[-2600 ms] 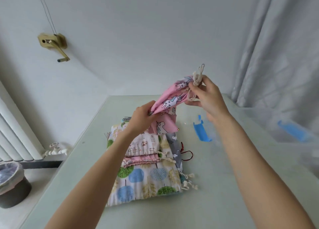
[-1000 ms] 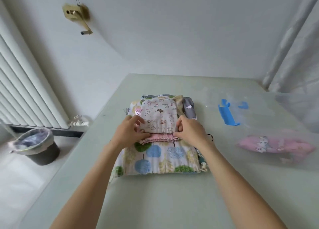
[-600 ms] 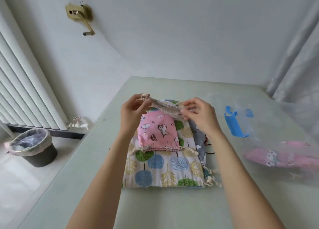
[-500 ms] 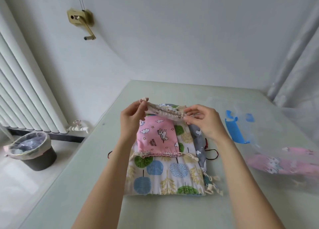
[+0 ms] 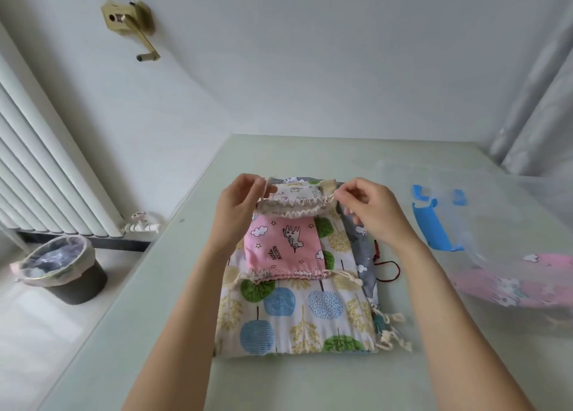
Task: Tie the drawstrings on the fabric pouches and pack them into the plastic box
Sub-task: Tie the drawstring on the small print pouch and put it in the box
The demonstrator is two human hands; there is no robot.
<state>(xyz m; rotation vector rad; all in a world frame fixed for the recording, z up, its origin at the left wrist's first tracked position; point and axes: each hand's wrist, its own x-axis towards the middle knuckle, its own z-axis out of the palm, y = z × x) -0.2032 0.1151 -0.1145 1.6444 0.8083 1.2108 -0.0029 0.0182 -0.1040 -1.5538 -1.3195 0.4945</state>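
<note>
At the centre of the frame the left hand (image 5: 240, 206) pinches the left end of a small cream pouch (image 5: 294, 201), thumb and forefinger curled on the cord at its gathered rim, while the right hand (image 5: 370, 209) pinches the cord at the right end, so the soft printed cotton is held raised and stretched between them, its ruffled mouth turned toward the camera. Just below it lies a pink pouch (image 5: 285, 246) with cloud and unicorn prints, flat and rectangular, its puckered drawstring hem at the lower edge and pale cords trailing to either side. That pouch rests on a larger tree-print pouch (image 5: 297, 311), white cloth with round blue and green crowns, whose knotted cream cord ends spill off its lower right corner. A grey pouch (image 5: 362, 252) shows as a strip along the right edge of the pile, with a thin dark red cord looped beside it. The pile lies on a smooth, pale green table (image 5: 310, 379). At the right of the frame stands the plastic box (image 5: 496, 224), clear and faintly glossy, with a bright blue latch; a pink printed pouch (image 5: 521, 283) lies inside it, blurred through the wall. At the lower left, on the floor, a round dark waste bin (image 5: 62, 271) lined with crinkled film sits beside a white ribbed radiator (image 5: 40, 169).
</note>
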